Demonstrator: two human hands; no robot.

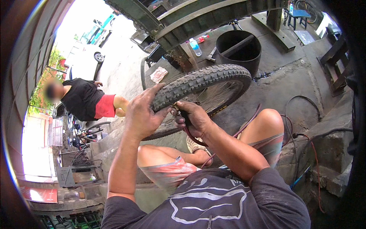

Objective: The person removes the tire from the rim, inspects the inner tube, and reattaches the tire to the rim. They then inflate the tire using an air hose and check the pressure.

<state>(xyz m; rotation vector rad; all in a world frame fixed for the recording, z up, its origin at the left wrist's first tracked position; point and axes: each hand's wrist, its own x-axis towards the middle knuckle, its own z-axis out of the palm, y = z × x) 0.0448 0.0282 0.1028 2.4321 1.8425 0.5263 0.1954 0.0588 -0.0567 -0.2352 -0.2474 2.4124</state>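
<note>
A bicycle wheel with a knobby black tire [206,79] stands tilted in front of me, its spokes showing below the tread. My left hand [142,116] is wrapped round the near side of the tire, fingers over the tread and thumb by the rim. Close beside that thumb, my right hand [193,119] grips the end of a dark red air hose [188,134]. A small brass-coloured fitting [175,106] shows at my right fingertips, against the inner side of the rim. Whether it sits on a valve is hidden by my fingers.
Beyond the wheel stand a black metal drum [238,49], a water bottle [195,47] and a pink cloth [158,74]. A heavy steel frame [217,23] crosses above. At left is a person [85,99] in red shorts. Cables [295,114] lie at right.
</note>
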